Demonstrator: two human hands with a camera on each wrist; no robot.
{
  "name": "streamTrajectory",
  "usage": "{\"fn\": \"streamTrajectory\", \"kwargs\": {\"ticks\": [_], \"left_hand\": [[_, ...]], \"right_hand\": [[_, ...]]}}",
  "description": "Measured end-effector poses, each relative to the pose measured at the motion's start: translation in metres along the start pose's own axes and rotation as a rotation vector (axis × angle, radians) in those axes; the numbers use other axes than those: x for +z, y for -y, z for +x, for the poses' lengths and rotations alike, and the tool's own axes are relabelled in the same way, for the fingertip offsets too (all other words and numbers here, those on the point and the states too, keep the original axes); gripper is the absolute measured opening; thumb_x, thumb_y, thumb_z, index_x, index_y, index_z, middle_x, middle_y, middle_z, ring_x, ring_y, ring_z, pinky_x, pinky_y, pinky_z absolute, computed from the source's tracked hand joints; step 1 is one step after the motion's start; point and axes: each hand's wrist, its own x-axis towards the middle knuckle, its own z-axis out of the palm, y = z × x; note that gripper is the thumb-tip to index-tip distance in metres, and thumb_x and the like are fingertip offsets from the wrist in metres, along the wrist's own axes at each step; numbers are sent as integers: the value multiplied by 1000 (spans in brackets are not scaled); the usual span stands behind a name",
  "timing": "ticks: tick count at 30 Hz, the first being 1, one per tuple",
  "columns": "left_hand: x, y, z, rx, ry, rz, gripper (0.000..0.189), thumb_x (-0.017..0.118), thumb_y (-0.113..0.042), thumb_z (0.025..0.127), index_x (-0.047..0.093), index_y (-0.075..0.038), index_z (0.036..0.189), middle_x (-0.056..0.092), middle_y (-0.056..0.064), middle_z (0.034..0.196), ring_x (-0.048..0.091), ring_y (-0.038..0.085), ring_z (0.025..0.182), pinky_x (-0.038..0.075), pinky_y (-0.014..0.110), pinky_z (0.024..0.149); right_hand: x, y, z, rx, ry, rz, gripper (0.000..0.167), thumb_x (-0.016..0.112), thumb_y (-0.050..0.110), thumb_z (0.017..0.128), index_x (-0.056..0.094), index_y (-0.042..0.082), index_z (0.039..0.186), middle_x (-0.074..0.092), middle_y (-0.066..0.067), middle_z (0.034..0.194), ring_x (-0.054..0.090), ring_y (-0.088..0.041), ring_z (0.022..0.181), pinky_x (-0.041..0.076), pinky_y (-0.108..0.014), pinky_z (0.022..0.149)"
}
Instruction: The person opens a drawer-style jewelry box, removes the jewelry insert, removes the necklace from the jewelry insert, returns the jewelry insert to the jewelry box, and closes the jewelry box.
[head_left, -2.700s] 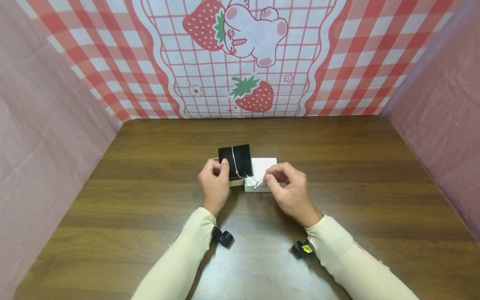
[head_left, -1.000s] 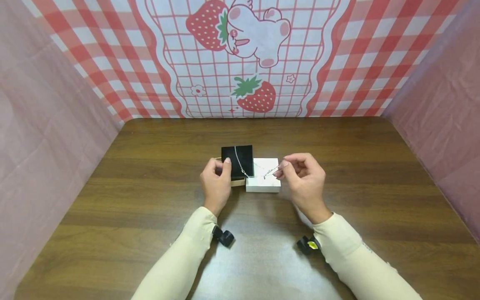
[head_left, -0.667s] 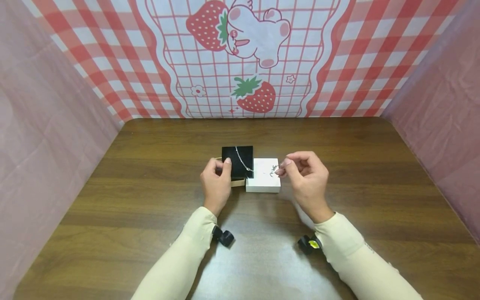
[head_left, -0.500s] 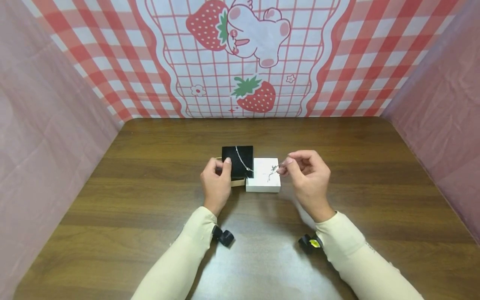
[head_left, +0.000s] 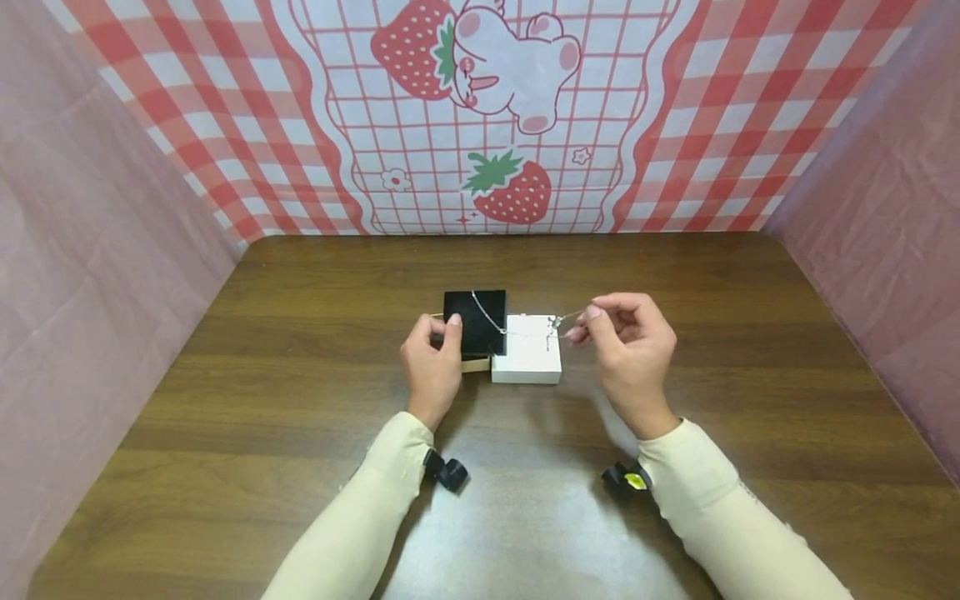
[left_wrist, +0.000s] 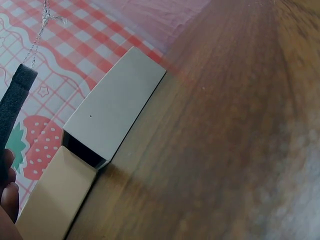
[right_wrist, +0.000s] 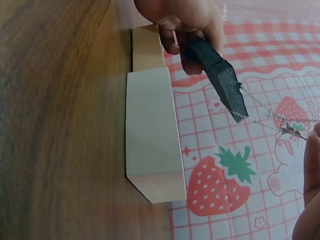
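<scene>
My left hand pinches a black foam jewelry pad between thumb and fingers, tilted up above the boxes. A thin silver chain necklace loops around the pad. Its other end is pinched in my right hand, off to the right. In the right wrist view, two strands run from the slits in the pad to a small bunched cluster close to my right fingertips. The left wrist view shows the pad's edge with the chain rising away from it.
Beneath the pad, a white box stands on the wooden table. A tan box part adjoins its left end, with a dark gap between them. A red checked cloth hangs behind the table, with pink cloth on both sides.
My right hand has moved right and slightly away from me, drawing the chain out from the pad. The bunched part has shifted right over the white box. My left hand stays nearly still.
</scene>
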Motion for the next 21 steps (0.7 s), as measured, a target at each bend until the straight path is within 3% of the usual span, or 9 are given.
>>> {"fn": "streamTrajectory", "kwargs": {"ticks": [9,21], "left_hand": [[0,2,0,7,11,8,26,70,-18,94,59,-5,75,62,6,74,58,27,70,45,31,64],[0,2,1,-1,8,17,26,71,-18,94,59,-4,76,69,9,84,61,25,76,46,33,66]], "right_hand": [[-7,-2,7,0,-37,-8,11,59,-13,90,53,-21,95,65,-21,73,65,-20,55,56,-29,54],[-11,-4,10,-13,-84,5,13,60,-10,92,53,-18,99,61,-29,75,67,-24,57,57,-34,56]]}}
